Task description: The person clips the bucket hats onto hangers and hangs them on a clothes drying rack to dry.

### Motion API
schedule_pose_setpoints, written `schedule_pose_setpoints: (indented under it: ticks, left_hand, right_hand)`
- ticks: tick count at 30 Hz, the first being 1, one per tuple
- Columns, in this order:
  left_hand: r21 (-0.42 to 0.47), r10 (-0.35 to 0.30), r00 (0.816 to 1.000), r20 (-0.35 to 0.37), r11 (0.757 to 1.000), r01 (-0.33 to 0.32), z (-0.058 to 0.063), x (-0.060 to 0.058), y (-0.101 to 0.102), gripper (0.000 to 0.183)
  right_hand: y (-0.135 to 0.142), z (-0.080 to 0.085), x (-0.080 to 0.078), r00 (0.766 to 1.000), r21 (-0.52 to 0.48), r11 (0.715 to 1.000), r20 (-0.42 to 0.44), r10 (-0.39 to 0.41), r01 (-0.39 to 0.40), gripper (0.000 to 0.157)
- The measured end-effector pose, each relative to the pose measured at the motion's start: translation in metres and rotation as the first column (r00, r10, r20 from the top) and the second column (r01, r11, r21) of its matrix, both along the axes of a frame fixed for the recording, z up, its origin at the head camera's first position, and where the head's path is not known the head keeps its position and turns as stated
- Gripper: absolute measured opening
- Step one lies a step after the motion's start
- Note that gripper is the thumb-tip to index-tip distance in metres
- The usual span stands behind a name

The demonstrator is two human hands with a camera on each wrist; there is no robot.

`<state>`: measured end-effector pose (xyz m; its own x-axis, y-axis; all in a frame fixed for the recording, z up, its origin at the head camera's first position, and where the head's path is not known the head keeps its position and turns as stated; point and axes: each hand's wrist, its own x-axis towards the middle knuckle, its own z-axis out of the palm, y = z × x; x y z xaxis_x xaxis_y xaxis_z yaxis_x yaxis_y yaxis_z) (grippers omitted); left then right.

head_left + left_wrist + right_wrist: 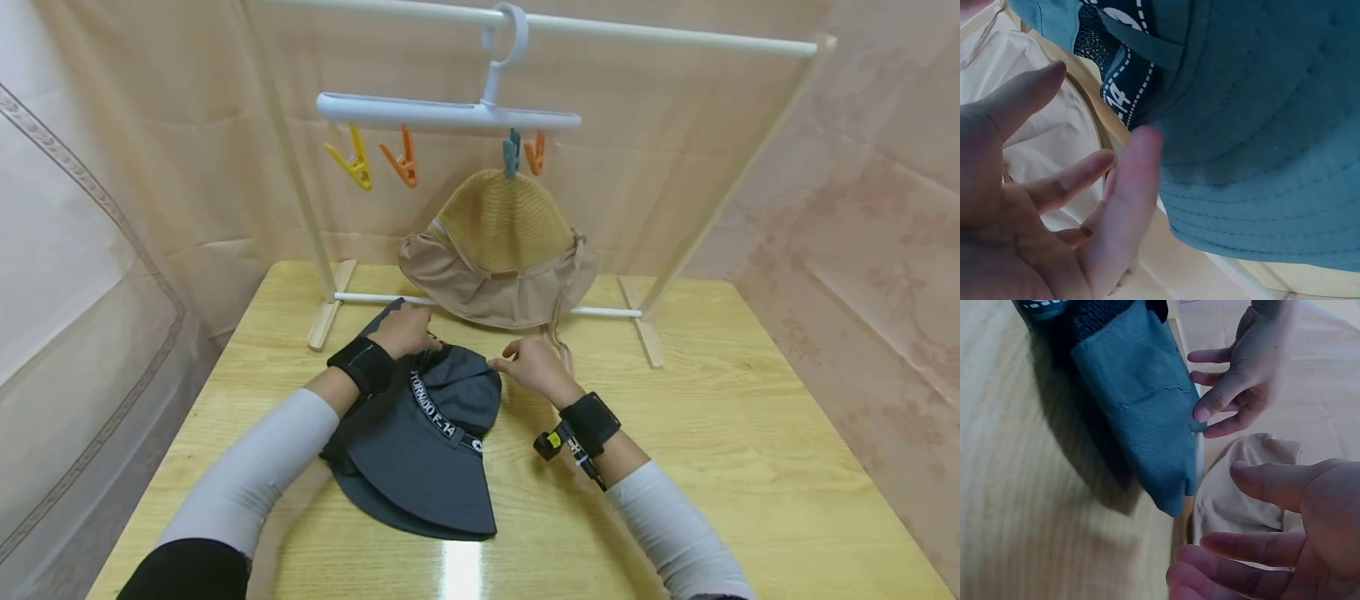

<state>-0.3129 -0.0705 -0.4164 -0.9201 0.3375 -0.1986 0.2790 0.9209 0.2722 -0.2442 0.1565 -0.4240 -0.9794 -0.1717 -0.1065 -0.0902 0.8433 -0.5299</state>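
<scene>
A dark grey-blue bucket hat, with a lettered black band, lies folded on the table. My left hand is at its far left side. The left wrist view shows that hand's fingers extended along the hat's brim, gripping nothing; whether a fingertip touches the cloth is hard to tell. Just right of the hat's crown is my right hand, its fingers loosely bent and apart from the cloth in the right wrist view. Behind both hands a straw-and-beige sun hat hangs from a teal clothespin.
A pale blue hanger hooks over the white rack's top bar. Yellow and orange clothespins dangle from it. The rack's wooden feet stand on the wooden table. Curtains surround the back and sides.
</scene>
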Motion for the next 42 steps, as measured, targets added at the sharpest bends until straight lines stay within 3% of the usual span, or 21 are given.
schedule_pose_setpoints:
  ticks: [6, 12, 22, 30, 36, 38, 42]
  left_hand:
    - [-0.010, 0.019, 0.995, 0.098, 1.000, -0.018, 0.000, 0.004, -0.004, 0.065]
    - [-0.006, 0.027, 0.987, 0.158, 1.000, -0.027, -0.004, 0.007, -0.005, 0.074]
    - [0.034, -0.032, 0.987, 0.157, 0.999, 0.027, -0.005, 0.006, -0.008, 0.072]
    - [-0.041, -0.046, 0.978, 0.205, 0.998, 0.055, -0.005, 0.004, -0.006, 0.079]
    - [-0.073, -0.075, 0.979, 0.190, 0.993, 0.091, -0.008, 0.003, -0.006, 0.083]
    - [-0.067, -0.086, 0.980, 0.177, 0.993, 0.099, -0.010, 0.003, -0.007, 0.083]
    - [-0.062, -0.100, 0.984, 0.148, 0.992, 0.110, -0.015, 0.003, -0.009, 0.085]
  right_hand:
    - [-0.002, -0.007, 0.001, 0.996, -0.039, 0.999, 0.089, -0.007, 0.010, 0.049]
    - [-0.002, -0.013, 0.003, 0.993, -0.052, 0.999, 0.114, -0.006, 0.012, 0.049]
    - [-0.005, -0.022, 0.003, 0.995, -0.050, 0.999, 0.103, 0.017, -0.012, 0.046]
    - [-0.010, -0.029, 0.004, 0.996, -0.064, 0.998, 0.093, -0.005, 0.011, 0.058]
    - [-0.014, -0.030, 0.004, 0.994, -0.076, 0.996, 0.104, -0.035, 0.043, 0.065]
    - [-0.015, -0.031, 0.004, 0.993, -0.088, 0.995, 0.109, -0.040, 0.050, 0.064]
    - [-0.020, -0.035, 0.003, 0.993, -0.105, 0.993, 0.106, -0.046, 0.057, 0.047]
